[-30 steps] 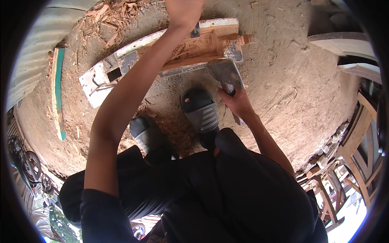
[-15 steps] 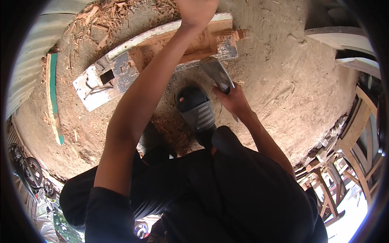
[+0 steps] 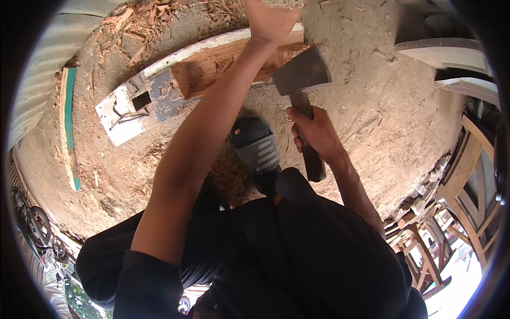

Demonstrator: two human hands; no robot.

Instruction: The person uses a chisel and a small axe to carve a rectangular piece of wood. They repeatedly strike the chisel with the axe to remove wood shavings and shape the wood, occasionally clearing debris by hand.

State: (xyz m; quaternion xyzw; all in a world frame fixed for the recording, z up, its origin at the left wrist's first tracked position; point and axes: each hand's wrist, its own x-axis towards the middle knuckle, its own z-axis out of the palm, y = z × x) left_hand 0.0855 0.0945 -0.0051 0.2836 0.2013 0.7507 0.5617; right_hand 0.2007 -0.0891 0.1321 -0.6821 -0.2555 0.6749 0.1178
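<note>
Off the near edge of the hollowed timber [image 3: 204, 74], my right hand [image 3: 317, 130] closes around the hatchet [image 3: 304, 74], handle set crosswise; my left hand [image 3: 272, 22], fingers cropped, I cannot judge.

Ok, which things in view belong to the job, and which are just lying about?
Job: hatchet, in the right hand; hollowed white-edged timber; perhaps the pale clump by the left hand.

Lying about: green-edged wooden strip; loose wood chips.

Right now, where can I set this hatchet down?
Mostly bare dirt spans from your right hand to the curved boards. A narrower patch separates the painted timber from the partly green plank. Wood chips crowd the timber's far side.
</note>
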